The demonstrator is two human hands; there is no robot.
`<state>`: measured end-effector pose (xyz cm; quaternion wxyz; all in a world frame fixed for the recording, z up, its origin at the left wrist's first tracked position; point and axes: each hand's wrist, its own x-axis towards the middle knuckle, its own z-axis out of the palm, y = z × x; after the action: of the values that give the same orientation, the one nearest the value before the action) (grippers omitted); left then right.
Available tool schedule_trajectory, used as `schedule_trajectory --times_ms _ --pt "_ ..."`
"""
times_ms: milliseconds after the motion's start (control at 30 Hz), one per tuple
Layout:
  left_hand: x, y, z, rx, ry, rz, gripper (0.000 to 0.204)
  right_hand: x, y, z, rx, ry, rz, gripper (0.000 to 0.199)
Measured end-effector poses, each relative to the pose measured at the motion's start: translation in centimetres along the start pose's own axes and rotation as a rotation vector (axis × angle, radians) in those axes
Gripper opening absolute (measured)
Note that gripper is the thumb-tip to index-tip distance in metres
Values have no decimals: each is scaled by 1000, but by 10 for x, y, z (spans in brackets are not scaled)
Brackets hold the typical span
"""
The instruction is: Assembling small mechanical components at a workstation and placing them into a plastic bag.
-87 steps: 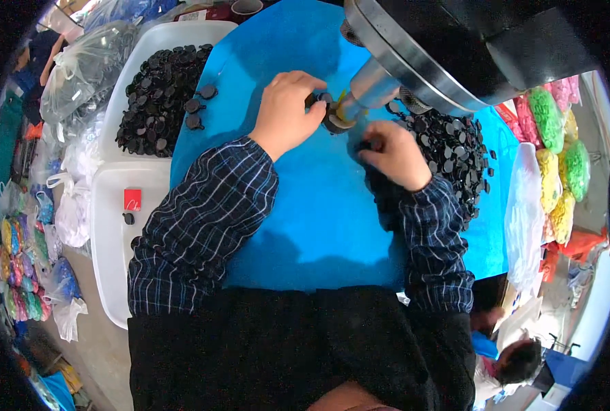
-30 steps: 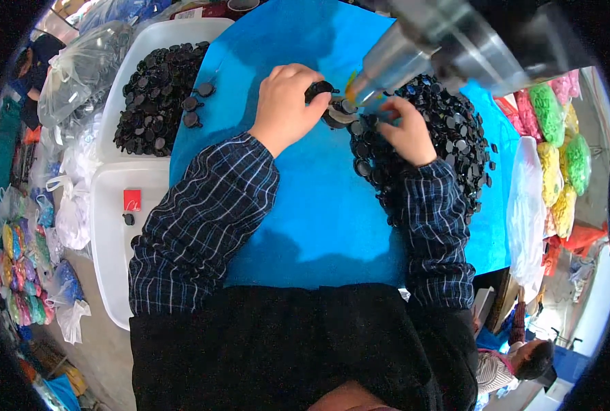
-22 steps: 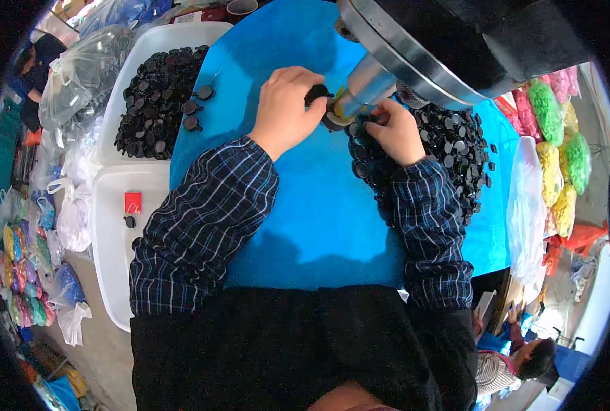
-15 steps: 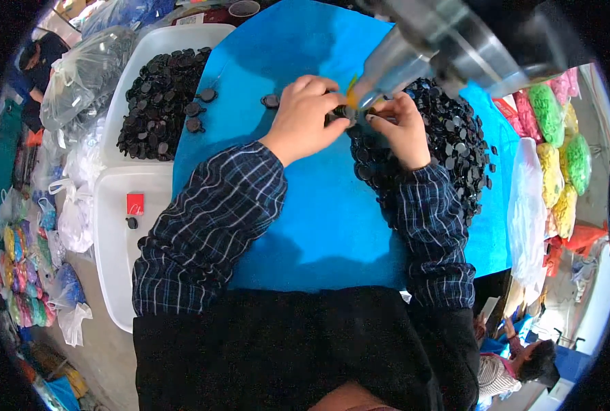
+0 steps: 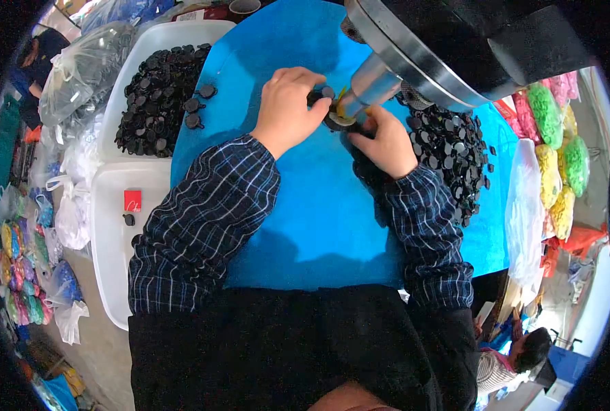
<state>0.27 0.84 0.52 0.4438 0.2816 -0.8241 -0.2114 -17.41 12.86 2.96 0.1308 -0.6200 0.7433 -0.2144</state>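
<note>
My left hand [image 5: 288, 109] is closed on a small black round piece [image 5: 326, 92], part of which shows beyond the fingertips. The left thumb reaches beside the metal nose [image 5: 368, 89] of a press-like machine. Under the nose sits a small round dark holder [image 5: 339, 122] with a yellowish part at its edge. To the right of it my right hand [image 5: 388, 144] has thumb and forefinger bent around something dark, mostly hidden by the fingers. A heap of black round pieces [image 5: 449, 144] lies just right of that hand.
Overhead at the upper right looms the machine's wide metal ring [image 5: 414, 55]. Left of the blue table cover [image 5: 305, 226] stand a white tray of black pieces [image 5: 161, 103] and another white tray [image 5: 113, 274] holding a red box [image 5: 132, 201]. Clear plastic [image 5: 526, 212] hangs at right.
The metal ring of the machine has swung down into fuller view, its nose shifting left. Both hands moved slightly left. The loose black piece beside my left hand no longer shows on the cover.
</note>
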Motion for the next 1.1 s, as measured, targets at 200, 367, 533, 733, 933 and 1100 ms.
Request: schedule_trajectory --times_ms 200,367,533,733,933,1100 --pt "3 2 -2 -37 -39 97 26 5 21 0 297 105 92 39" --pt "0 12 4 46 -57 220 25 9 21 1 522 153 65 39" --pt "2 0 -2 69 -81 -40 24 13 4 14 486 162 -155 42" --pt "-1 -7 -1 44 -23 -27 23 25 32 0 467 227 -90 38" --pt "0 -6 -1 30 -5 -35 23 57 78 -15 -237 310 -147 27" --pt "0 -7 -2 26 -1 -26 23 49 72 -1 -366 313 -279 33"
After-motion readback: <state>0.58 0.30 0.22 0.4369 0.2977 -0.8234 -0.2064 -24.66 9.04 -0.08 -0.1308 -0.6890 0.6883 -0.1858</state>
